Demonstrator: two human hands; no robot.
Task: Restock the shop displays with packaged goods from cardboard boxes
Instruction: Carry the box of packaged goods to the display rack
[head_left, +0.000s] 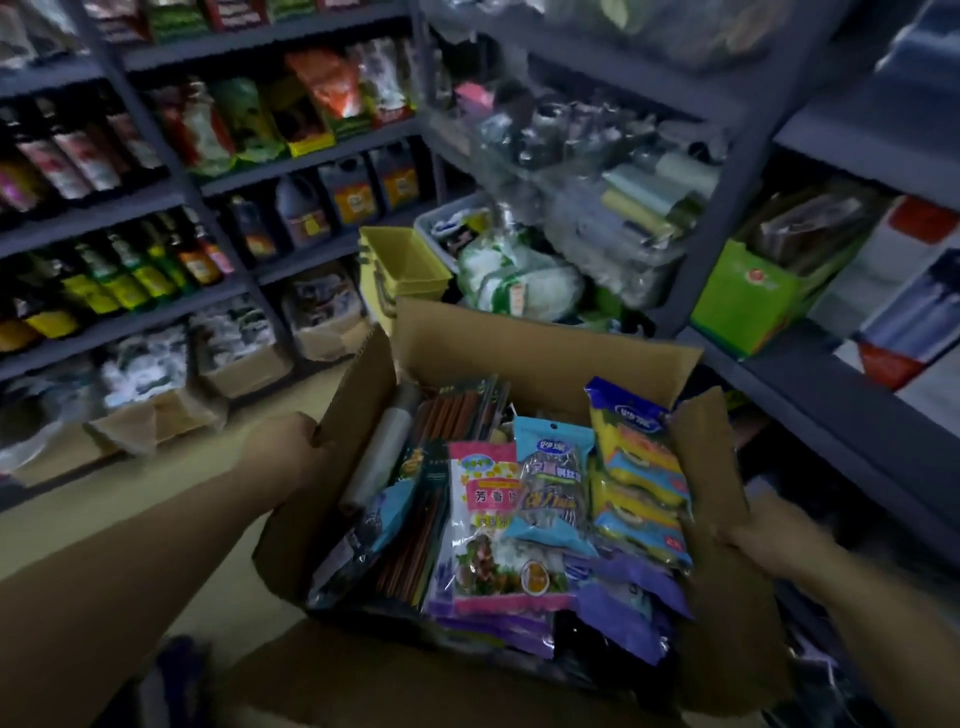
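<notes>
Left hand (283, 441) and right hand (753, 525) each grasp a side of the cardboard box (545, 343) — likely carrying it level, its packaged goods (498, 519) between them.

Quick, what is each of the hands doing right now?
Left hand: grips the cardboard box by its left flap.
Right hand: grips its right side.

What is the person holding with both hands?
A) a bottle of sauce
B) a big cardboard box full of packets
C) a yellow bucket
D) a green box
B: the left hand grips one side flap and the right hand holds the other side of the open cardboard box, which is full of colourful packets.
</notes>
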